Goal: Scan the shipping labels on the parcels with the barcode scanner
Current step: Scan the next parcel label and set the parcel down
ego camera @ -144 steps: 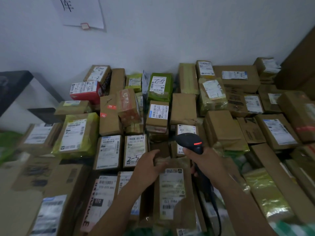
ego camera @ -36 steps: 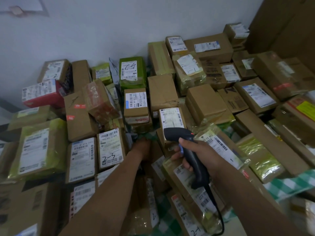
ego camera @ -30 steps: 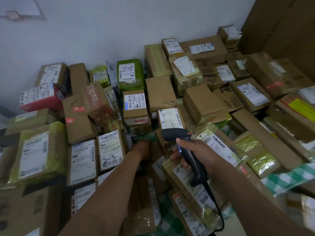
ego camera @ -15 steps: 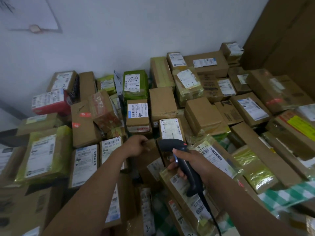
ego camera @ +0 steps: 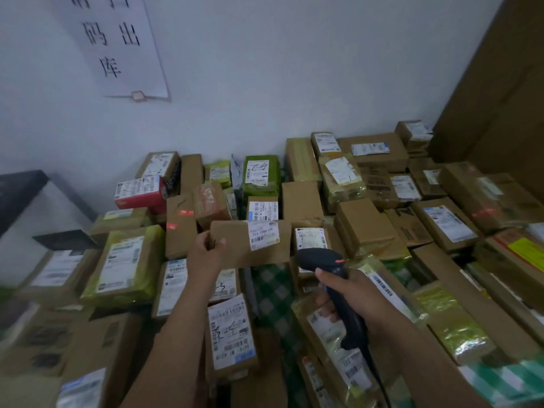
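Note:
My left hand [ego camera: 205,251] grips the left end of a flat brown parcel [ego camera: 235,245] and holds it up above the pile, its white shipping label [ego camera: 263,234] facing me. My right hand [ego camera: 348,293] is wrapped round the handle of the black barcode scanner [ego camera: 323,262], just below and to the right of that parcel. The scanner's head points up toward the label and shows a small red light. Its cable runs down past my right forearm.
Many labelled cardboard and green-wrapped parcels [ego camera: 126,263] cover a green checked cloth [ego camera: 273,293] up to the white wall. A paper sign [ego camera: 117,45] hangs on the wall. Big brown cartons [ego camera: 500,98] stand at the right, a dark shelf [ego camera: 17,189] at the left.
My left hand has taken a flat brown parcel out of the pile and raised it. The scanner has tilted up toward its label. The view has tilted upward.

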Motion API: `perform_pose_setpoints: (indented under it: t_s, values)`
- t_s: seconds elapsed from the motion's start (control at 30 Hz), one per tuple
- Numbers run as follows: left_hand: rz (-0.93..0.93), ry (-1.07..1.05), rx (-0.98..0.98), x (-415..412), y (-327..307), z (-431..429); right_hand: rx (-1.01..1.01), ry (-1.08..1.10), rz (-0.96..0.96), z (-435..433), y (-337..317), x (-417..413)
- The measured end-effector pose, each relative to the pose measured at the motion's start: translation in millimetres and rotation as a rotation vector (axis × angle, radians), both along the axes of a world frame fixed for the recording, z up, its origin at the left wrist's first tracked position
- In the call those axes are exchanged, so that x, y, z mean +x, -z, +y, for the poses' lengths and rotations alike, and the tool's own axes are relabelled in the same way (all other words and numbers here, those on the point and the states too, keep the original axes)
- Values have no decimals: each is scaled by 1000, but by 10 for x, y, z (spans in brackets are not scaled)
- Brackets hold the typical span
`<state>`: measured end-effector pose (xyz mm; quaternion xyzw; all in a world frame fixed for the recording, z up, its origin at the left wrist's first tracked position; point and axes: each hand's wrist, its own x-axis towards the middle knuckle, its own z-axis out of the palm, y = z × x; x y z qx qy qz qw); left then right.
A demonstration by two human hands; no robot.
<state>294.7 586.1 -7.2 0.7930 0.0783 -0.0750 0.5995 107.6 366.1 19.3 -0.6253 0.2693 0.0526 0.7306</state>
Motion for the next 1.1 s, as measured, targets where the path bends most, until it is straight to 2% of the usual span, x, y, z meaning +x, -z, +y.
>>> perform_pose_setpoints:
  t_s: [0.17,0.5,1.1]
  values:
    - [31,-148,-144,-215,34,3,-174,-52,-35,77,-140,-91]
    - [-15,-128,-115,-386,-15,149,-418,-127,-72,164,-258,-160]
    - [-80,10,-18,-318,-73,135,-400,-155,-67,138,-210,-1]
